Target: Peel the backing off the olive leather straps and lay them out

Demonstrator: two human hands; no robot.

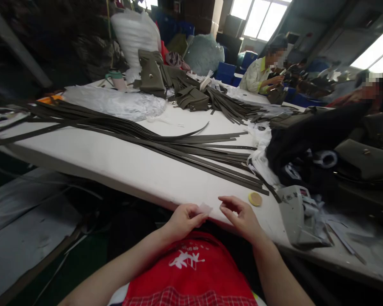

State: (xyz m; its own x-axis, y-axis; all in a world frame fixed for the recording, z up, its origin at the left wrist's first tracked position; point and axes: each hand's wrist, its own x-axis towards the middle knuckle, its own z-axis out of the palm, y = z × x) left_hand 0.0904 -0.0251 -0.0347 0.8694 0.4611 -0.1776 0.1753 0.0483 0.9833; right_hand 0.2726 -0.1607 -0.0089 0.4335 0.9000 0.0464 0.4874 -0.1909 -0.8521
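Between the thumb and fingers of my left hand [185, 219] is a small translucent whitish piece [205, 208], thin like film or tape; its exact kind does not show. My right hand [241, 219] is a little to the right, thumb and fingers apart, with nothing visible in it. Both are at the front edge of the white table [127, 170]. A round yellow-rimmed disc [255, 199] lies just beyond my right hand. Past my hands, long dark strips [191, 151] stretch across the tabletop in a loose bundle.
To the right stands a grey dispenser-like device [301, 216], with dark fabric [315, 136] behind it. Dark bags [153, 74], clear plastic bags [121, 102] and a green-lidded cup [116, 80] sit farther back. A co-worker [258, 74] is across the table; another person is at the right.
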